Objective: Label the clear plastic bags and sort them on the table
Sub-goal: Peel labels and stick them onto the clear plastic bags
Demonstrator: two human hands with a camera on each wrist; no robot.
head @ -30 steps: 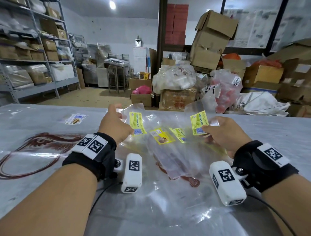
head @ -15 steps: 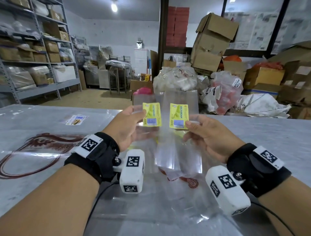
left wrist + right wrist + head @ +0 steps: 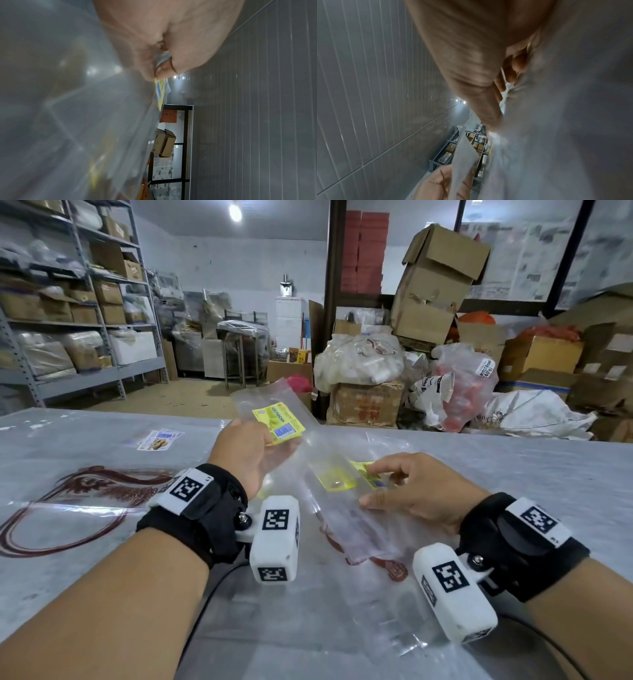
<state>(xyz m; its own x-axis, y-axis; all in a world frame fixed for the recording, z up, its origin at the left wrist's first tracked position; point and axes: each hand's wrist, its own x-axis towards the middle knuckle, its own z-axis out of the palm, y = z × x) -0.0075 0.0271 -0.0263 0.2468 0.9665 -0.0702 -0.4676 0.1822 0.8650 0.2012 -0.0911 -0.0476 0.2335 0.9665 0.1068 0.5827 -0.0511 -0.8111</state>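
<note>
Labelled bag [image 3: 274,436] hangs pinched in our left hand [image 3: 245,455], lifted above the desk [image 3: 513,474]; the second bag [image 3: 346,508] lies rightward, long axis toward us, under our right hand's [image 3: 411,491] curled fingers.

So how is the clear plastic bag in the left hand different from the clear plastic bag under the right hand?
The left hand holds its clear plastic bag up off the grey table, while the right hand has its clear bag lying low on the pile. The raised bag's yellow label is easy to see; the lower bag's yellow label is partly hidden by fingers and plastic. Both are see-through with yellow labels.
</note>
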